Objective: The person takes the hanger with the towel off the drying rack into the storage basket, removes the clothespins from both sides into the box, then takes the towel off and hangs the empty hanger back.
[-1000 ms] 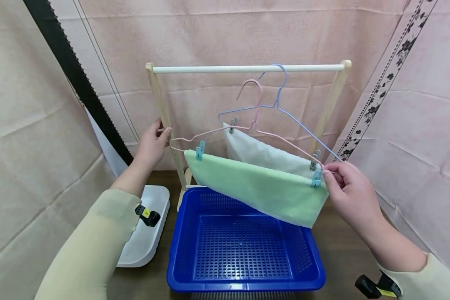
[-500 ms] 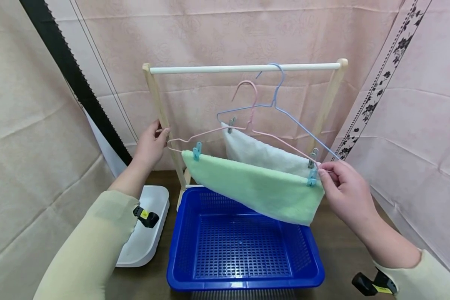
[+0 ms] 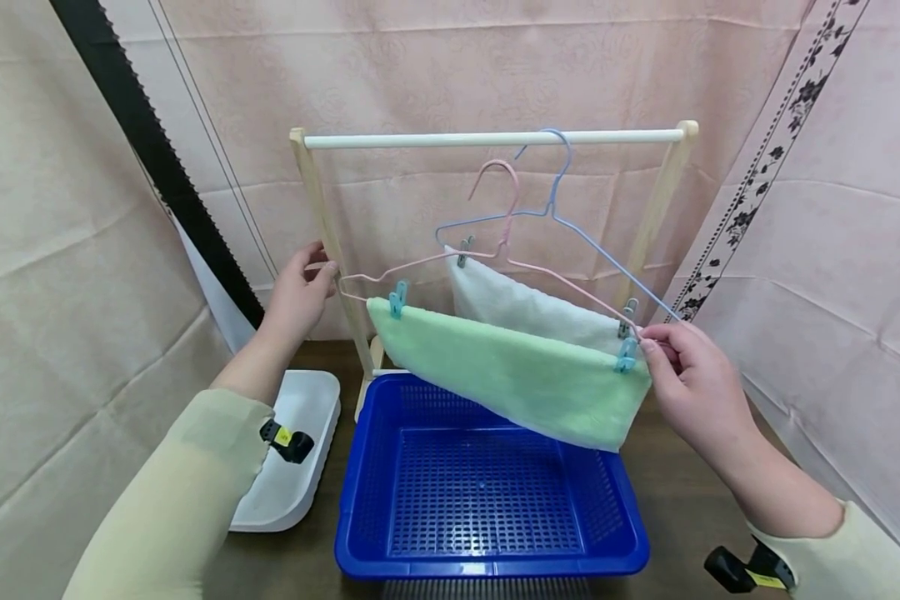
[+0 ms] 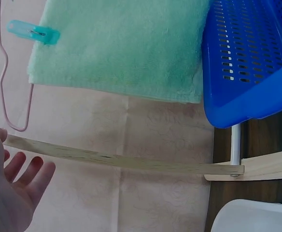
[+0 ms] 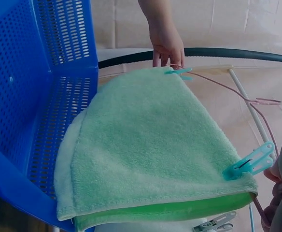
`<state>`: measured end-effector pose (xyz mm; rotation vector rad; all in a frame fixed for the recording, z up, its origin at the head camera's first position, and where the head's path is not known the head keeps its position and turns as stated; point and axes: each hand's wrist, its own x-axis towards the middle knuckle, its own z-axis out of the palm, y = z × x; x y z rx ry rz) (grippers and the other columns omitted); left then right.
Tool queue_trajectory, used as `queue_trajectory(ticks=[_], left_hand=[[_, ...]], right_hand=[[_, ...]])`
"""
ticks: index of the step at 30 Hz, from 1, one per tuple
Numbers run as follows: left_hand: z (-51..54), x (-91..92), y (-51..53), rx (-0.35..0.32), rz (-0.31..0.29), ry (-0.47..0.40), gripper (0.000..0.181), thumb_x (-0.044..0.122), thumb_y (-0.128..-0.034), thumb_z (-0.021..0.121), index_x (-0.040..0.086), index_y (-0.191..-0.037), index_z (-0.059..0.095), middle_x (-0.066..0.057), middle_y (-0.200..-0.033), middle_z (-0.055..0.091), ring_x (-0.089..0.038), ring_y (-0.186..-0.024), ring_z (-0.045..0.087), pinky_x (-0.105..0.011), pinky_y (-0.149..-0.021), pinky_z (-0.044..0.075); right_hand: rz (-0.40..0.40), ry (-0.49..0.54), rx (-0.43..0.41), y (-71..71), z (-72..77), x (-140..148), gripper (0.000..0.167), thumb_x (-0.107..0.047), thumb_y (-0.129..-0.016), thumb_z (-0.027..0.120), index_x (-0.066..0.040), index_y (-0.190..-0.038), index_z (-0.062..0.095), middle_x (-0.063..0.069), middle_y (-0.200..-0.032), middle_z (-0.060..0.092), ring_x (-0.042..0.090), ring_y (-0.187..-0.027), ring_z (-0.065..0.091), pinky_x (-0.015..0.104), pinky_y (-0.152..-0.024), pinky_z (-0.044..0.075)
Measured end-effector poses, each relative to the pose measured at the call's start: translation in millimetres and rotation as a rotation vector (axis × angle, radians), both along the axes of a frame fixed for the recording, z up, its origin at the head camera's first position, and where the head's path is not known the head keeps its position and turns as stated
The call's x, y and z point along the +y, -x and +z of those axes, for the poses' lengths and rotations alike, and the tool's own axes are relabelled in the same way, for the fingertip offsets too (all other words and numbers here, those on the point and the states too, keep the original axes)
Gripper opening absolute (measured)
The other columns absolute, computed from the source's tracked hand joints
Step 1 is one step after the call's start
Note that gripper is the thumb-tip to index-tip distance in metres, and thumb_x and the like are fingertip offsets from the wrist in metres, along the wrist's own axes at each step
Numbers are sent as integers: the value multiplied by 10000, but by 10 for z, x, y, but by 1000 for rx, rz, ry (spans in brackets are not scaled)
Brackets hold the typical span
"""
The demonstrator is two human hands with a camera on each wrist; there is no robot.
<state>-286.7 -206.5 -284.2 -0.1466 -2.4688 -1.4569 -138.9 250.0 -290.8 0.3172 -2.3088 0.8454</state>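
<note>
Behind the work hang pale pink patterned cloths [image 3: 420, 67], and below is a dark brown wooden surface [image 3: 682, 492]. The right hand [image 3: 701, 375] pinches the right end of a thin pink wire hanger [image 3: 507, 229] between thumb and fingers. The left hand [image 3: 300, 287] is beside a slim pale wooden post [image 3: 315, 196]; some fingers are loosely bent and spread, but I cannot tell whether they grip it. The hanger's left end is just beside this hand.

So the long axis of the hanger goes from left to right, between the hands, with its right end lower. From the right fingers, the hook lies to the left and higher. It appears below the round white rail [image 3: 420, 140], on its near side, not over it.

Under the hanger, two turquoise plastic clips [image 3: 398, 300] hold a folded light green fluffy towel [image 3: 495, 367]. Farther, a blue wire hanger [image 3: 552, 202] hangs on the rail. Nearer is a blue perforated plastic basket [image 3: 491, 570].
</note>
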Motion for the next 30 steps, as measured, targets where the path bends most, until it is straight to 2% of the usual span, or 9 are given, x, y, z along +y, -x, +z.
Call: queue_trajectory(ticks=[4,8,12,17,20,25,30], left_hand=[[19,-4,-147,50,61,33,566,463,-1033,447,193,-1524,364,-51,-1440,475,-235,-1291,480,-449,-1017,466],[60,53,-358,185,97,85,492,442,-1033,457,151,-1428,491,-59,-1335,529,-229,-1200,521,-449,-977,471],[100,170,-579,315,56,224,373,349,-1044,482,93,-1284,608,-70,-1198,586,-219,-1041,568,-416,-863,516],[136,332,-804,380,-28,470,293,286,-1041,512,126,-1231,665,-46,-1188,639,-213,-918,622,-397,-703,558],[136,402,-870,404,-58,559,297,275,-1023,554,151,-1272,660,-36,-1221,646,-194,-871,657,-368,-627,555],[94,449,-903,455,-48,636,358,281,-1004,583,162,-1338,630,-4,-1034,668,-133,-732,601,-292,-482,453],[60,457,-906,419,-31,658,419,328,-1005,562,182,-1398,581,20,-925,658,-114,-657,529,-281,-443,385]], right_hand=[[9,-1,11,18,-8,-3,108,-65,-960,624,-34,-1034,695,-2,-820,529,50,-693,416,184,-583,331],[35,9,9,29,5,-2,113,-53,-963,614,-21,-1039,691,3,-831,529,48,-701,420,179,-589,337],[65,28,33,48,27,5,105,-18,-955,608,5,-1022,685,7,-824,519,47,-703,419,170,-595,340],[84,49,79,68,49,11,95,10,-939,614,1,-996,689,-12,-797,505,39,-699,416,162,-601,330],[86,52,84,62,57,14,97,13,-935,619,-7,-995,692,-19,-793,501,36,-701,414,161,-603,325],[90,43,75,46,55,16,99,18,-930,628,-15,-998,692,-10,-788,490,47,-681,405,174,-579,321],[102,38,60,36,47,10,105,23,-932,628,-21,-1000,694,-11,-797,498,53,-665,410,174,-559,329]])
